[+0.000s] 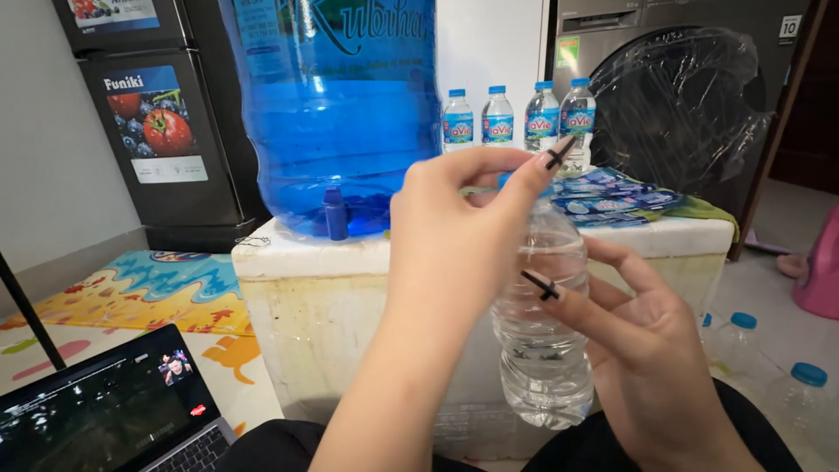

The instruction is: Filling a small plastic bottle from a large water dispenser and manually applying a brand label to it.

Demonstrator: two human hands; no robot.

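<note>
Hands, two, bare, both on one clear plastic water bottle [544, 336] held upright over the lap.
Left hand [454, 227]: curled closed over the bottle's neck and blue cap, fingers wrapped on top in a twisting grip; the cap itself is almost wholly hidden behind them.
Right hand [651, 350]: cupped round the bottle's body from the right side, thumb laid across the front, bracing it so the top can be turned against it.

Surroundings, left to right:
- Laptop [114, 419], open, lower left, screen lit, resting on a colourful play mat [149, 293].
- Small dark refrigerator [162, 131] against the wall, fruit picture on its door.
- Large blue water jug [341, 105], tap at its base, standing on a white foam box [323, 323] that lifts the tap to bottle height.
- Four small filled bottles [516, 118] with blue caps, in a row at the back of the box, out of the way.
- Loose pile of blue labels [607, 197] on the box, right of the bottles.
- Washing machine [682, 96], door wrapped in plastic film.
- Two more capped bottles [773, 367] on the floor at far right, within reach.
</note>
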